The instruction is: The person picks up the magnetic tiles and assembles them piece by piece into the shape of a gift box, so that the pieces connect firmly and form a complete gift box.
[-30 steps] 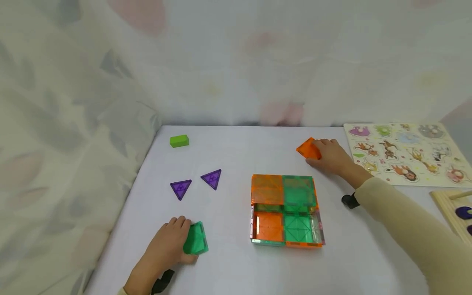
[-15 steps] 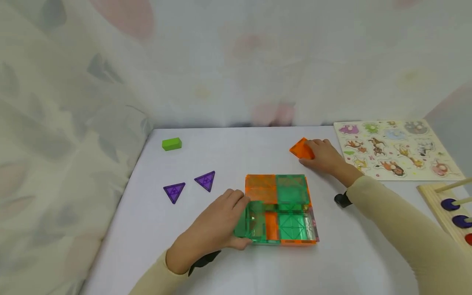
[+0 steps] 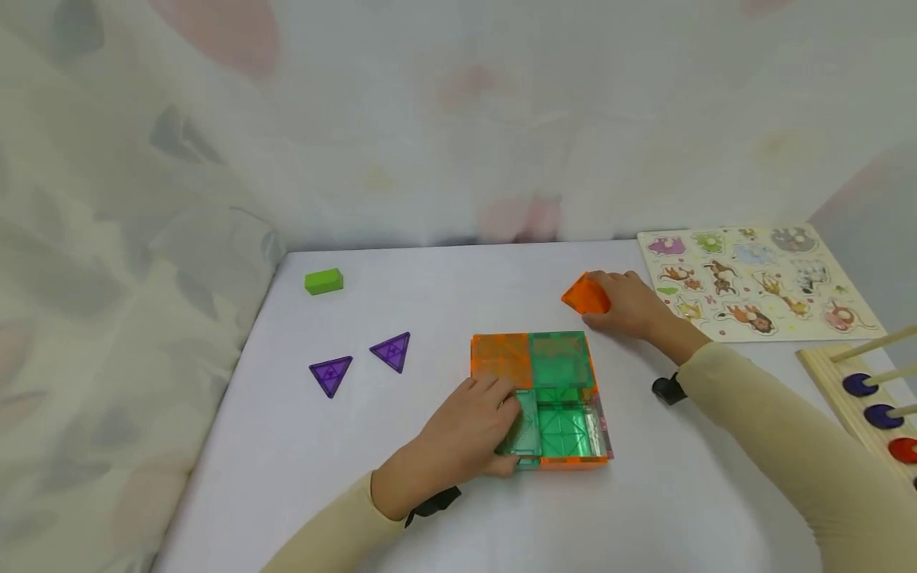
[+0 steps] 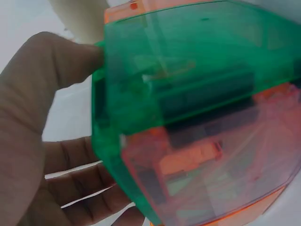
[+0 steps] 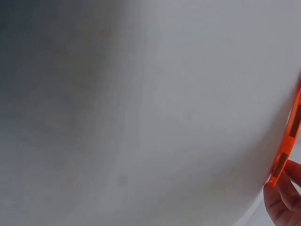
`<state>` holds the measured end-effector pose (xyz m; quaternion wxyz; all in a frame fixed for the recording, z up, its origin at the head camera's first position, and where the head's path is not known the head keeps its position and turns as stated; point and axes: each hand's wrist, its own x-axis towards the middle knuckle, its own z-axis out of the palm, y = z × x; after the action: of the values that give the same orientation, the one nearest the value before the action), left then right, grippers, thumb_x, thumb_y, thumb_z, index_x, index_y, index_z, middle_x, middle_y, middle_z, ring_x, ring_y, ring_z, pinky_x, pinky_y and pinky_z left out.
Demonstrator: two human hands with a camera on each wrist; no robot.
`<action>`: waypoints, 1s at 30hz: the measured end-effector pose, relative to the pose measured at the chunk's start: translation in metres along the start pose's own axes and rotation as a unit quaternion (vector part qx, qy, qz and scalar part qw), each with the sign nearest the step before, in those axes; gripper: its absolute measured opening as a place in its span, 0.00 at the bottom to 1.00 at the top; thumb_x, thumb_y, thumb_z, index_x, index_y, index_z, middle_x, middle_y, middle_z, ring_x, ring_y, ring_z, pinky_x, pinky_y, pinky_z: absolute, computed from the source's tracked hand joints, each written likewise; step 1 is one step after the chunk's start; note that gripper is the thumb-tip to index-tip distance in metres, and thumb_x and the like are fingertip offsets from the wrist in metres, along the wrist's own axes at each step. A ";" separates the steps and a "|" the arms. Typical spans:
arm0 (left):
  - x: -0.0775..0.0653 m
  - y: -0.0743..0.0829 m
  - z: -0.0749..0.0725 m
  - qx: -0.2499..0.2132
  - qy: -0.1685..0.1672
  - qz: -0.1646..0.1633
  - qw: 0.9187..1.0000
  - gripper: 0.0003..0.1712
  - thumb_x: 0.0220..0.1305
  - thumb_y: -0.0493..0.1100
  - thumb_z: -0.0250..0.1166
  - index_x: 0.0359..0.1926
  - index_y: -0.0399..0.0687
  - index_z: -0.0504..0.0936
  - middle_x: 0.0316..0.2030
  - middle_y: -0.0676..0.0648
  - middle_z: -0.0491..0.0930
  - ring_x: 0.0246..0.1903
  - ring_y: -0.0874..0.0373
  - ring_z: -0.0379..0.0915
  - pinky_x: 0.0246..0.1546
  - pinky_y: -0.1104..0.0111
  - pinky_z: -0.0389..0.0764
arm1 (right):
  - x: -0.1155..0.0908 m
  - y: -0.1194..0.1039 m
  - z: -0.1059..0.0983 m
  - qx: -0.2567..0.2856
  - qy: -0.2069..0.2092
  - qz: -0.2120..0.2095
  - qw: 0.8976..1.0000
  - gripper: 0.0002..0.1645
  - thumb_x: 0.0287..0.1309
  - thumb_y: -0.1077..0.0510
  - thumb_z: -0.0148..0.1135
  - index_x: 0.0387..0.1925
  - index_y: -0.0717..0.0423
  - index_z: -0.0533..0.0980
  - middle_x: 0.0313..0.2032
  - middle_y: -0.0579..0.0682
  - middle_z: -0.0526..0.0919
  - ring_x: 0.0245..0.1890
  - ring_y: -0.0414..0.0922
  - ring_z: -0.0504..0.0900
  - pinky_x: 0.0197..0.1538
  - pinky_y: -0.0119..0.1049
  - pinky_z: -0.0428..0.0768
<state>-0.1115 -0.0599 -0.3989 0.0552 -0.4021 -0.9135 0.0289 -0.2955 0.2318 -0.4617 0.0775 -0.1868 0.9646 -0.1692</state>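
Left hand (image 3: 458,434) grips a green tile (image 3: 525,423), held on the near-left corner of the tile box (image 3: 566,370) at mid-bench (image 3: 430,509). Right hand (image 3: 630,306) pinches an orange tile (image 3: 586,294) tilted on the bench, far right of the box.

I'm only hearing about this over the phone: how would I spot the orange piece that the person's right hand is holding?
Start at the white table and find the animal puzzle board at its far right. Just left of that board, the right hand grips an orange tile, tilted up off the surface. Unlike the orange and green tiles joined in the block of tiles at the table's middle, it stands alone.
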 end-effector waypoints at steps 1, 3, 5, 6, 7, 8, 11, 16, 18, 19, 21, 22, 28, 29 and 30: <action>0.000 0.000 0.000 -0.008 0.000 -0.001 1.000 0.28 0.46 0.66 0.68 0.36 0.50 0.77 0.41 0.52 0.74 0.39 0.57 0.66 0.40 0.69 0.71 | -0.001 0.000 -0.001 0.000 -0.002 -0.001 1.000 0.44 0.55 0.43 0.63 0.67 0.59 0.61 0.55 0.63 0.75 0.46 0.58 0.68 0.40 0.44 0.72; 0.000 -0.001 0.001 -0.024 0.000 -0.005 1.000 0.29 0.46 0.67 0.69 0.38 0.51 0.77 0.42 0.52 0.74 0.40 0.57 0.66 0.40 0.68 0.71 | -0.003 0.000 -0.002 0.002 -0.005 0.001 1.000 0.44 0.54 0.43 0.64 0.67 0.58 0.61 0.54 0.62 0.76 0.46 0.58 0.69 0.40 0.45 0.72; -0.002 -0.003 0.002 -0.044 -0.001 -0.006 0.999 0.28 0.47 0.67 0.70 0.38 0.52 0.76 0.43 0.53 0.74 0.40 0.57 0.65 0.39 0.69 0.70 | -0.005 -0.001 -0.005 0.008 -0.007 0.004 1.000 0.45 0.53 0.43 0.66 0.67 0.58 0.61 0.52 0.61 0.77 0.46 0.58 0.69 0.42 0.46 0.73; -0.003 -0.004 0.003 -0.054 0.000 -0.006 0.999 0.28 0.47 0.67 0.70 0.38 0.52 0.76 0.43 0.53 0.74 0.40 0.58 0.65 0.39 0.69 0.69 | -0.007 -0.002 -0.008 0.010 -0.001 0.004 1.000 0.45 0.52 0.43 0.67 0.67 0.58 0.62 0.50 0.61 0.78 0.46 0.58 0.70 0.43 0.46 0.74; -0.004 -0.004 0.004 -0.064 0.000 -0.007 0.998 0.28 0.46 0.67 0.71 0.38 0.53 0.76 0.44 0.53 0.73 0.41 0.58 0.64 0.39 0.69 0.69 | -0.009 -0.003 -0.011 0.013 0.007 0.004 1.000 0.46 0.51 0.43 0.68 0.67 0.57 0.62 0.48 0.60 0.79 0.45 0.57 0.71 0.43 0.47 0.75; -0.005 -0.005 0.005 -0.075 0.000 -0.009 0.997 0.28 0.46 0.67 0.71 0.38 0.53 0.76 0.44 0.53 0.72 0.41 0.58 0.63 0.39 0.69 0.68 | -0.012 -0.006 -0.015 0.019 0.017 0.003 1.000 0.46 0.50 0.44 0.69 0.67 0.56 0.62 0.47 0.61 0.80 0.45 0.57 0.71 0.43 0.47 0.76; -0.010 -0.007 0.007 -0.106 0.001 -0.015 0.994 0.29 0.45 0.67 0.72 0.41 0.55 0.76 0.44 0.53 0.71 0.43 0.58 0.62 0.41 0.68 0.69 | -0.028 -0.018 -0.032 0.038 0.047 -0.012 0.998 0.47 0.48 0.45 0.70 0.68 0.52 0.62 0.48 0.60 0.79 0.46 0.56 0.72 0.42 0.49 0.76; -0.016 -0.010 0.011 -0.135 0.013 -0.017 0.991 0.33 0.46 0.66 0.72 0.49 0.57 0.77 0.48 0.52 0.71 0.48 0.57 0.63 0.46 0.66 0.72 | -0.078 -0.058 -0.059 0.048 0.083 -0.165 0.982 0.45 0.44 0.51 0.74 0.65 0.50 0.66 0.53 0.53 0.78 0.51 0.51 0.72 0.46 0.50 0.79; -0.018 -0.012 0.013 -0.139 0.024 -0.012 0.990 0.34 0.47 0.66 0.71 0.53 0.57 0.78 0.51 0.50 0.70 0.50 0.57 0.63 0.48 0.65 0.73 | -0.098 -0.073 -0.059 0.035 0.084 -0.242 0.966 0.44 0.43 0.50 0.75 0.64 0.48 0.68 0.57 0.48 0.76 0.54 0.46 0.71 0.48 0.48 0.80; -0.020 -0.013 0.014 -0.138 0.031 -0.008 0.990 0.34 0.48 0.66 0.70 0.54 0.57 0.78 0.51 0.50 0.70 0.50 0.57 0.63 0.49 0.65 0.73 | -0.106 -0.080 -0.058 0.031 0.082 -0.276 0.957 0.44 0.43 0.49 0.76 0.63 0.48 0.69 0.58 0.47 0.76 0.55 0.44 0.71 0.48 0.46 0.80; -0.022 -0.014 0.015 -0.134 0.043 -0.001 0.990 0.34 0.50 0.67 0.68 0.56 0.57 0.79 0.52 0.50 0.70 0.50 0.56 0.63 0.49 0.66 0.73 | -0.120 -0.090 -0.051 0.019 0.073 -0.319 0.945 0.42 0.46 0.44 0.74 0.63 0.47 0.69 0.60 0.45 0.75 0.56 0.42 0.69 0.49 0.43 0.81; -0.023 -0.014 0.016 -0.133 0.049 0.001 0.990 0.34 0.52 0.67 0.67 0.56 0.56 0.80 0.52 0.49 0.70 0.49 0.56 0.63 0.49 0.66 0.73 | -0.126 -0.093 -0.047 0.014 0.070 -0.331 0.941 0.41 0.48 0.41 0.72 0.62 0.46 0.70 0.60 0.44 0.74 0.56 0.42 0.69 0.48 0.42 0.81; -0.028 -0.014 0.022 -0.133 0.065 0.000 0.989 0.32 0.55 0.65 0.65 0.56 0.56 0.80 0.53 0.48 0.69 0.42 0.57 0.61 0.43 0.69 0.70 | -0.137 -0.095 -0.024 -0.005 0.082 -0.362 0.929 0.34 0.50 0.40 0.69 0.58 0.46 0.74 0.57 0.45 0.77 0.56 0.42 0.70 0.49 0.41 0.79; -0.029 -0.013 0.023 -0.134 0.065 -0.002 0.989 0.32 0.55 0.65 0.65 0.57 0.56 0.80 0.53 0.48 0.69 0.41 0.57 0.60 0.43 0.69 0.70 | -0.137 -0.094 -0.022 -0.004 0.085 -0.365 0.927 0.34 0.49 0.42 0.71 0.57 0.46 0.74 0.57 0.45 0.77 0.56 0.43 0.70 0.49 0.41 0.79; -0.029 -0.013 0.024 -0.134 0.065 -0.003 0.989 0.32 0.56 0.65 0.65 0.57 0.57 0.80 0.54 0.48 0.69 0.41 0.57 0.60 0.43 0.69 0.70 | -0.137 -0.094 -0.019 -0.005 0.088 -0.369 0.925 0.34 0.47 0.43 0.72 0.57 0.47 0.74 0.57 0.45 0.77 0.55 0.43 0.70 0.49 0.41 0.79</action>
<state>-0.1044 -0.0907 -0.4235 0.0604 -0.4037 -0.9049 -0.1202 -0.1424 0.2086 -0.3983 -0.0764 -0.5143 0.8311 -0.1971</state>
